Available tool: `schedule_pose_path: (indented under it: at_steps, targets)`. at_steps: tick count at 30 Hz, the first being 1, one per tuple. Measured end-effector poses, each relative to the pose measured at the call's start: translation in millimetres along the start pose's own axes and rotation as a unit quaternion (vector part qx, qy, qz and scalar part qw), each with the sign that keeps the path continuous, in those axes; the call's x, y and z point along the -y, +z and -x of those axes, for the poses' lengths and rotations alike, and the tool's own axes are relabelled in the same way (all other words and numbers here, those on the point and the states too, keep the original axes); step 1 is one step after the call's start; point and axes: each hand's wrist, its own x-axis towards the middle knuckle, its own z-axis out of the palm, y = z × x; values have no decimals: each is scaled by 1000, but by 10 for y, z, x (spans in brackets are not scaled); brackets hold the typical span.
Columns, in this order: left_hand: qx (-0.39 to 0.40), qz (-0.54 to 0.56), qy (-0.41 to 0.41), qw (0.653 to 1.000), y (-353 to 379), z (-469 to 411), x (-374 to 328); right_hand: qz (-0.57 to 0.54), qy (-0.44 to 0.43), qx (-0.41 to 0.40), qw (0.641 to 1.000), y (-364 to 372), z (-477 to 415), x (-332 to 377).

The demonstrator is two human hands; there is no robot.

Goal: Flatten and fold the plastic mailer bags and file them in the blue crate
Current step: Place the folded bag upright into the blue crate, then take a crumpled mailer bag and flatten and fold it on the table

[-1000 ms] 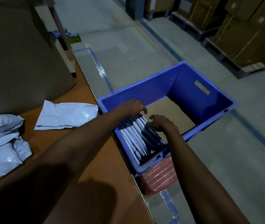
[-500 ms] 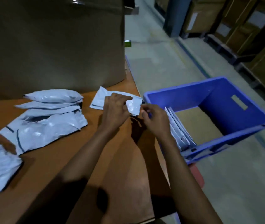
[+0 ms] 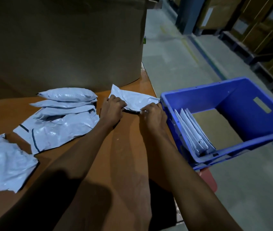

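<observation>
A crumpled white plastic mailer bag point(image 3: 133, 99) lies at the far right of the orange table point(image 3: 124, 147), beside the blue crate point(image 3: 252, 135). My left hand point(image 3: 111, 108) grips the bag's near left edge. My right hand point(image 3: 152, 112) pinches its near right corner. Several folded white mailers point(image 3: 190, 130) stand on edge along the crate's near left wall. More unfolded mailers point(image 3: 62, 114) are heaped on the table to the left, and another mailer point(image 3: 5, 162) lies at the far left.
A large cardboard box point(image 3: 62, 42) stands on the table behind the bags. The crate sits off the table's right edge on a red crate point(image 3: 207, 179). Grey floor with marked lines and stacked cartons point(image 3: 257, 22) lies beyond.
Both hands left the folded mailers in the crate and moved onto the loose bag on the table. Since half a second ago they spread apart along its near edge.
</observation>
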Motion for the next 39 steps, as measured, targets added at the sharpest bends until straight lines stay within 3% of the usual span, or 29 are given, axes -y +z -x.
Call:
schedule_pose_path:
  at_steps: [5,12,17,22,25,28,39]
  targets:
    - [-28,39,18,999,-210,64,10,-93,3,-29,995,-110,13,-72]
    - [-114,103,34,988,-466,1252,-224,-115,-126,-143,975,-242,1087,-124]
    - [-18,152,19,988,-291,2299,-343,-104,-111,-58,987,-73,1993,-219]
    - [-42,178,-15,983,-416,1996,-477,-60,-117,-90,987,-44,1781,106]
    - [21,93,-17,995,-195,1787,-439,-5,-79,18,997,129,1544,217]
    - [55,68,-27,996,24,1773,-261,70,-91,65,991,314,1426,109]
    - [48,20,-6,999,74,1816,-272,135,-83,42,987,428,1511,40]
